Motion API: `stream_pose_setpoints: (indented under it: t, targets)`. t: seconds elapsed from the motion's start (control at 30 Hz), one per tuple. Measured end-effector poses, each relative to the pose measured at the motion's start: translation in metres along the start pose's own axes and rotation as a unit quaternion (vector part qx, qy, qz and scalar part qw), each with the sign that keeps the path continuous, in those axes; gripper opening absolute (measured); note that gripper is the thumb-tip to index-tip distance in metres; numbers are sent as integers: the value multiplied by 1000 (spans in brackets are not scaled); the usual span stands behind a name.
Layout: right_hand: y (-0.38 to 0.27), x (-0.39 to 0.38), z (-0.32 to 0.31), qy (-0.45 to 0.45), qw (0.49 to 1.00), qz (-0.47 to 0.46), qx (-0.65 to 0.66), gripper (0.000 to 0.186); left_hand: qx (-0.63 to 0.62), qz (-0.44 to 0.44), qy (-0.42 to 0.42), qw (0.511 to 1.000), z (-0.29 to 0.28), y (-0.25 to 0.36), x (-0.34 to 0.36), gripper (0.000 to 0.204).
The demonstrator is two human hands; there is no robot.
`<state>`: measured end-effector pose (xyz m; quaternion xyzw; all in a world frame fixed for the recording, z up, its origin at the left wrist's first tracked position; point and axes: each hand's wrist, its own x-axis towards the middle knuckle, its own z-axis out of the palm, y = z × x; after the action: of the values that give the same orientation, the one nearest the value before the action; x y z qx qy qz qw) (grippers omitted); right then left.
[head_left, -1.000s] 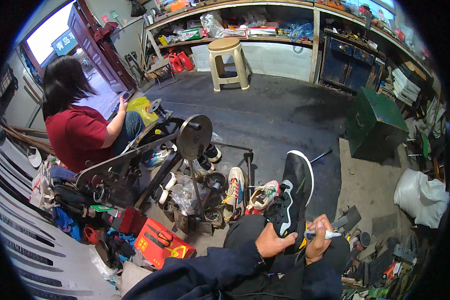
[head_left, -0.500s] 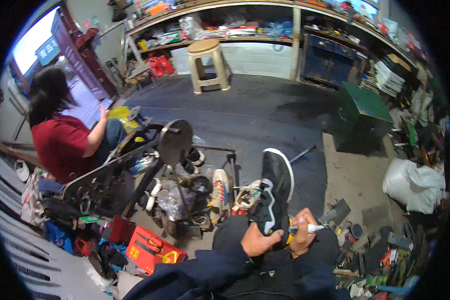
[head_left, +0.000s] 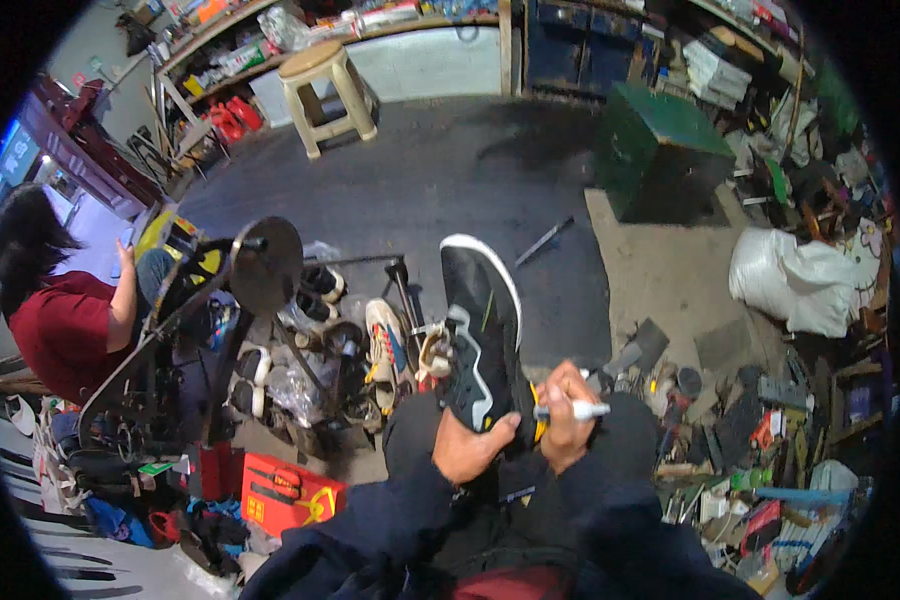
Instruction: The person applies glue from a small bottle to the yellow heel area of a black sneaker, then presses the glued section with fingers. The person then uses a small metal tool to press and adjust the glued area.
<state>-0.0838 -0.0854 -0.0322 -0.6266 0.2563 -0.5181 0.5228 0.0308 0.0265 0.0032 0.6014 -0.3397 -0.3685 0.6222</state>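
A black sneaker [head_left: 480, 320] with a white sole rim and a grey zigzag trim is held upright over my lap, toe pointing away from me. My left hand [head_left: 468, 445] is closed round its heel end, thumb lying on it. My right hand [head_left: 567, 425] is closed on a small white tube [head_left: 585, 411], held crosswise against the shoe's yellow-marked right side. Just left of the shoe, a cream sneaker with coloured trim [head_left: 385, 345] stands among other shoes.
A person in red [head_left: 70, 340] sits at the left beside a black iron machine [head_left: 265, 265]. A plastic stool [head_left: 330, 95], green box [head_left: 660, 150] and white sack [head_left: 780, 280] stand around the dark mat [head_left: 420, 170]. A red bag [head_left: 285, 495] and cluttered tools lie near my legs.
The view has tilted downward, and the scene sits higher and further left. The shoe leans slightly more upright and leftward in the picture; both hands keep their holds.
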Motion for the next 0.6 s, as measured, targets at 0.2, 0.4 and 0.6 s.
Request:
stream_pose_setpoints:
  t: [0.2, 0.4, 0.6]
  targets:
    - [-1, 4, 0, -12, 999, 30, -9, 32, -35, 16, 2, 999, 0, -1, 4, 54]
    - [-13, -2, -9, -12, 997, 65, 41, 36, -124, -20, 18, 992, 1, 10, 1, 39]
    - [-6, -4, -5, 4, 1000, 8, 16, 34, -146, -10, 24, 989, 2, 2, 3, 41]
